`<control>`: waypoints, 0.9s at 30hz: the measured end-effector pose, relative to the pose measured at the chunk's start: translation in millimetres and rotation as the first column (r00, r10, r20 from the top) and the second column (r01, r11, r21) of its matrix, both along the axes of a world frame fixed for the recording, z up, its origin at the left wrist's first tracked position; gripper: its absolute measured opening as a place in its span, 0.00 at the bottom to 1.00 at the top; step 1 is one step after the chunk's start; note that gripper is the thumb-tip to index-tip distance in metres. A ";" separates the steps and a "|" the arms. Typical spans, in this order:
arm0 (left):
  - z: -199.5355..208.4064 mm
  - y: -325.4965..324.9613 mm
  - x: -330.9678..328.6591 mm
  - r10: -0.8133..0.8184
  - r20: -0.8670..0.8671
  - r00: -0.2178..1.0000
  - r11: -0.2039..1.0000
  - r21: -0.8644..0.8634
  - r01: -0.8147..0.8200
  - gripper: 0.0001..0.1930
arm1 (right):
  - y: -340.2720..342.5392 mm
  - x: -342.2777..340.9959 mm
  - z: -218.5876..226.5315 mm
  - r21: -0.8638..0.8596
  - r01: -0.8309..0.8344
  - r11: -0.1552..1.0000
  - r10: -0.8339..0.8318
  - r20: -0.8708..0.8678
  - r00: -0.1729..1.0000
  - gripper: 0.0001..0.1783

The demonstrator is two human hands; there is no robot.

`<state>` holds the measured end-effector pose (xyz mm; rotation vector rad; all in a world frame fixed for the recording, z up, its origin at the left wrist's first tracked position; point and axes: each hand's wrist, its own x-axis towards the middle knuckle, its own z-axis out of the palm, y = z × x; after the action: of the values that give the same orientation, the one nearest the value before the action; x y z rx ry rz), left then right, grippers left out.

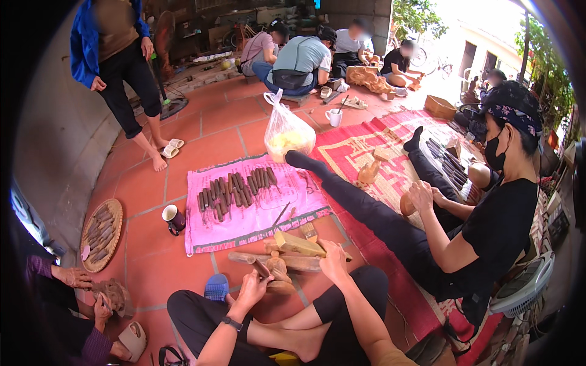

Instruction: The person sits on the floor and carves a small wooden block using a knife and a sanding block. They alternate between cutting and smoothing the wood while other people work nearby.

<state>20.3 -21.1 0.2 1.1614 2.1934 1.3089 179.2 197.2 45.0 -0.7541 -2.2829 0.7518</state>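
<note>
My left hand (253,289), with a dark band at the wrist, is closed around a carving chisel; the chisel's brown wooden handle (260,266) points up and away. Just right of it a small carved wooden figure (278,269) stands on a round base, close to my crossed legs. My right hand (334,262) is closed on the near end of a pale, squared wooden mallet (298,244), which reaches left above the figure. Beneath lie long wooden beams (305,263). The chisel's tip is hidden by my hand.
Many dark-handled chisels (235,192) lie on a pink cloth (198,235) ahead. A dark mug (174,218) stands left of it, a plastic bag (289,131) beyond. At right a co-worker (488,226) sits with legs stretched over a red mat (366,232); another person's hands (74,277) work at left.
</note>
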 end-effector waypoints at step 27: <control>1.8 6.2 0.0 0.064 0.001 0.998 0.998 0.009 -0.064 0.13 | -2.5 3.5 14.3 0.282 -0.054 0.958 0.052 0.013 0.999 0.21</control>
<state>20.3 -14.9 2.1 1.1030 2.2436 1.3458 182.7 194.6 59.3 -0.5636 -2.3564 0.4322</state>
